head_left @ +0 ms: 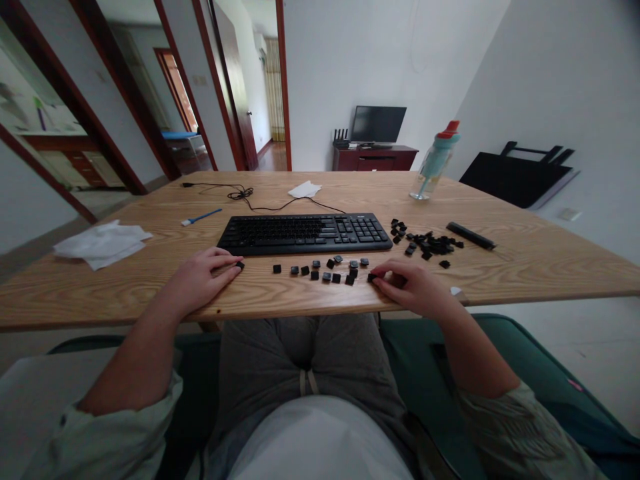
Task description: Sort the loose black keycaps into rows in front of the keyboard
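A black keyboard (305,233) lies across the wooden table, with keycaps on part of it. My left hand (204,279) rests at the table's front left, its thumb and fingers closed on a small black keycap (241,265). On the right, my right hand (407,283) pinches another black keycap (371,277) at the tabletop. Between the hands several loose keycaps (327,276) are spread in front of the keyboard, some upside down. A pile of more black keycaps (435,245) sits right of the keyboard.
White tissues (103,243) and a blue brush (201,217) lie to the left. The keyboard cable (243,193) runs behind, near a folded paper (305,190). A water bottle (434,163) stands at the back right. A long black bar (471,235) lies beyond the pile.
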`<state>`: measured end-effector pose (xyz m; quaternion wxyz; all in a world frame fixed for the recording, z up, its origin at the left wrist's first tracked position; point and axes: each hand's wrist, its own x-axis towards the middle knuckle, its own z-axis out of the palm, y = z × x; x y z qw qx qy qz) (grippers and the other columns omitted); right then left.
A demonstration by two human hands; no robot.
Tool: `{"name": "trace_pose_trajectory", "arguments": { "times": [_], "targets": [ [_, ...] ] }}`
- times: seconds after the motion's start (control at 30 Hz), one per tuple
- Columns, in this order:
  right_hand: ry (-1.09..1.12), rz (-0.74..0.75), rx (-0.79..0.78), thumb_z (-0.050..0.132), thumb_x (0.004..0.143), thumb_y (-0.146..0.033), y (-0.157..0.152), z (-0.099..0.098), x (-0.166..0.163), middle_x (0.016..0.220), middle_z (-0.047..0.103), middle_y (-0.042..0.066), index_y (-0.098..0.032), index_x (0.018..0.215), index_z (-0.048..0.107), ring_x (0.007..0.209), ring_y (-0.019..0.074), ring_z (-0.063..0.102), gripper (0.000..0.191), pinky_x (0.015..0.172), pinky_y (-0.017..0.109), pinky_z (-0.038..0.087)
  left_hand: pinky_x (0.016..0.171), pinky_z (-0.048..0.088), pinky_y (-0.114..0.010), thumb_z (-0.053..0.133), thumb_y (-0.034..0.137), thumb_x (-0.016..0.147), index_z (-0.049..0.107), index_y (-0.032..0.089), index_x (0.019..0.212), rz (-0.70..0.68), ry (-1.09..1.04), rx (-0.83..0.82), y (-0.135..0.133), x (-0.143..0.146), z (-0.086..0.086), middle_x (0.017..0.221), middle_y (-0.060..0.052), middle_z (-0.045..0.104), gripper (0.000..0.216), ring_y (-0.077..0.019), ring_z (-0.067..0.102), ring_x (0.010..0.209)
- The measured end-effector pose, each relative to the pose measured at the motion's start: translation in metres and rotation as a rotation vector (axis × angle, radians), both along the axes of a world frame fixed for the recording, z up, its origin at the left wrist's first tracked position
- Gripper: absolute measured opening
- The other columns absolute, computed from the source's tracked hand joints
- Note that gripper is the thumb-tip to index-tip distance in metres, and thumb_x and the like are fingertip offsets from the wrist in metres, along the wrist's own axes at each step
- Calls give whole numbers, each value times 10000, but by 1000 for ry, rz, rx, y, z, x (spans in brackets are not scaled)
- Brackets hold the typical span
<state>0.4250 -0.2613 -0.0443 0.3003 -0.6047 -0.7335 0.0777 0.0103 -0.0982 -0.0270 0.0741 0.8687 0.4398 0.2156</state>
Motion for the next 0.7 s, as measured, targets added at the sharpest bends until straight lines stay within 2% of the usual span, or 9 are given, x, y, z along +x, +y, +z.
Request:
{"name": "trace_pose_trajectory", "arguments": {
  "times": [0.13,0.37,0.7],
  "targets": [
    [-10,2,-6,603,904,-366,0,0,-1,799,672,51,-200,989,750,638,148,579,237,593,275,433,1054,461,-401,482,554,907,762,225,1124,-3,7,27,3,-2,-3,1182,-93,685,484,-277,623,1107],
    [-5,19,8,600,910,-357,0,0,-1,803,670,50,-194,990,744,641,140,584,231,579,261,436,1037,475,-404,485,475,882,755,188,1133,29,56,53,0,-3,-3,1184,-105,695,467,-280,637,1092],
    [12,18,8,615,903,-365,1,-4,2,803,669,44,-203,1005,749,625,132,568,233,562,254,420,996,497,-399,521,506,866,767,196,1079,24,48,23,-7,0,3,1119,-89,730,449,-280,657,1052]
  ]
}}
